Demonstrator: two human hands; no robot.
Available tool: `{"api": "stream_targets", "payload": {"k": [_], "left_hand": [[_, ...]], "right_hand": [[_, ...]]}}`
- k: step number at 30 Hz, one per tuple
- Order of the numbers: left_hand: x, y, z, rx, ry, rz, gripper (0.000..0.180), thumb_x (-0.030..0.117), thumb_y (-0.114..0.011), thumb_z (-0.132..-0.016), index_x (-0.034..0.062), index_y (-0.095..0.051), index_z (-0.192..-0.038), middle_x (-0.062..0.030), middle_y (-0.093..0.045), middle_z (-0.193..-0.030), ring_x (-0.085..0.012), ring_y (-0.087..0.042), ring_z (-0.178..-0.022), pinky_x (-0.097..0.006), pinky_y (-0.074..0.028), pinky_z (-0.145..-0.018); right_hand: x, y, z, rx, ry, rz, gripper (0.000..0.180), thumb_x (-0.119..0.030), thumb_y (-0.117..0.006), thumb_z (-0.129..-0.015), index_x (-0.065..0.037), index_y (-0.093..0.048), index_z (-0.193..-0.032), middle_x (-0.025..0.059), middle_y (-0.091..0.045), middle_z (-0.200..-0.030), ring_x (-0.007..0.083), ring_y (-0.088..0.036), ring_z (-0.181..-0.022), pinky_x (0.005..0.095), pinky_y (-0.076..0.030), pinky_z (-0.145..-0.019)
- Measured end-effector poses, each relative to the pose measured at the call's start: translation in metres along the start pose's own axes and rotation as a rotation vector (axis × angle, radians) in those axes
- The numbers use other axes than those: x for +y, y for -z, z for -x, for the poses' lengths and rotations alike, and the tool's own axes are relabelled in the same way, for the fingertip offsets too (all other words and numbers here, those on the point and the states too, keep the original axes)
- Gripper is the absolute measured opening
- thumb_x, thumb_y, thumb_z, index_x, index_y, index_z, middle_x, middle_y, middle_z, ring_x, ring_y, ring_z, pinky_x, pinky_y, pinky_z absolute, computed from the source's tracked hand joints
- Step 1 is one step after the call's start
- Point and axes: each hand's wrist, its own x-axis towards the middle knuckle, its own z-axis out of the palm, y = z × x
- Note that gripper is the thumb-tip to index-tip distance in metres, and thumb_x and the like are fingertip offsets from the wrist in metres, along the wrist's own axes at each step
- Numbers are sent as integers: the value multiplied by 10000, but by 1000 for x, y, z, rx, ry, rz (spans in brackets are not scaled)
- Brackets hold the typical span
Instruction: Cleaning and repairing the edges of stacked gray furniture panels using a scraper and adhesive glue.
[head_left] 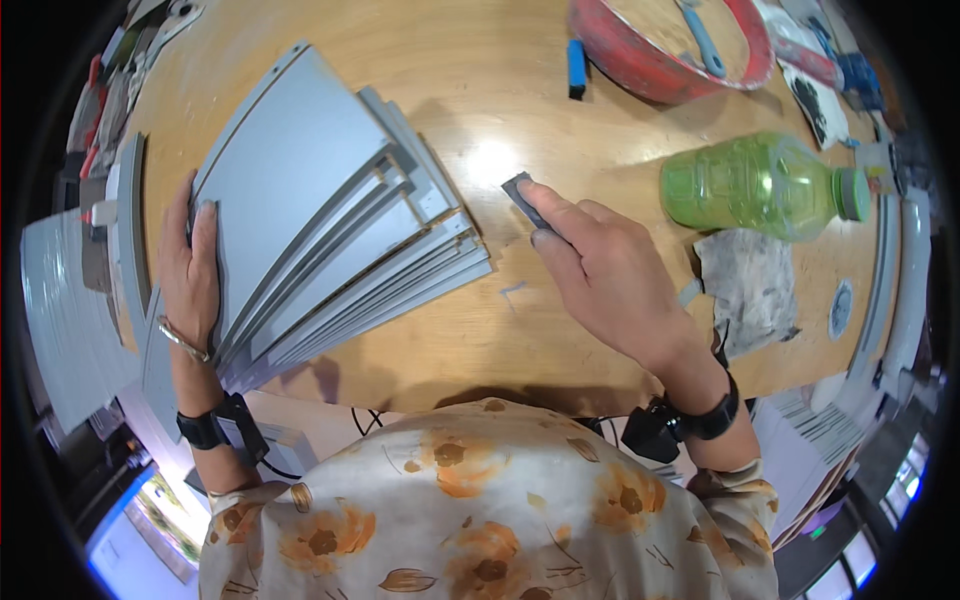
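Note:
A stack of pale grey flat panels (290,150) lies fanned out on the left half of the wooden table. At the left edge of the top panel is my left hand (190,270), its thumb against the panel and its fingers along the outer side. My right hand (610,260) is closed on a small dark grey block (523,200), which looks like a sanding block, pinched between thumb and forefinger. That block is held just right of the stack, apart from the panels.
Right of my right hand lie a green plastic bottle (750,185) on its side and a stained grey cloth (748,285). Farther back, a red bowl (625,60) holds tan material and a blue-handled tool (705,45). Beside it lies a blue-and-black block (576,70).

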Motion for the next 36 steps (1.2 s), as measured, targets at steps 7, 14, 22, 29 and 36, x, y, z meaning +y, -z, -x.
{"api": "stream_targets", "payload": {"k": [7, 14, 22, 29, 36], "left_hand": [[7, -2, 4, 77, -43, -157, 489, 389, -492, -921, 51, -496, -1274, -207, -563, -1158, -358, -514, -1085, -409, -367, -950], [7, -1, 7, 74, -35, -166, 490, 388, -504, -917, 59, -487, -1280, -184, -564, -1159, -341, -504, -1091, -413, -350, -961], [4, -3, 3, 64, -50, -90, 479, 359, -525, -909, 52, -494, -1275, -198, -560, -1159, -346, -510, -1083, -404, -362, -953], [-2, -4, 2, 49, -50, -85, 484, 352, -514, -918, 49, -483, -1293, -207, -550, -1183, -339, -510, -1097, -388, -353, -967], [3, -2, 2, 20, -10, -36, 501, 382, -495, -926, 49, -479, -1299, -210, -542, -1197, -334, -504, -1108, -383, -351, -973]], "right_hand": [[-42, 0, 2, -181, -1, 416, 405, -110, -539, -860, -128, -493, -1262, 150, -555, -756, 346, -567, -694, 418, -474, -631], [-42, -9, -1, -136, 133, 466, 386, -109, -496, -842, -70, -525, -1226, 141, -541, -725, 332, -577, -577, 427, -489, -540], [-14, -5, 6, -134, -31, -150, 437, -44, -474, -884, -81, -471, -1319, 94, -550, -782, 201, -538, -605, 316, -463, -583], [17, -27, 9, -196, -228, -854, 401, -136, -437, -971, -109, -432, -1371, -27, -468, -771, 73, -425, -668, 211, -407, -613], [20, -39, 6, -263, -264, -931, 431, -215, -488, -959, -102, -432, -1371, -32, -460, -775, 63, -408, -675, 205, -394, -605]]}}
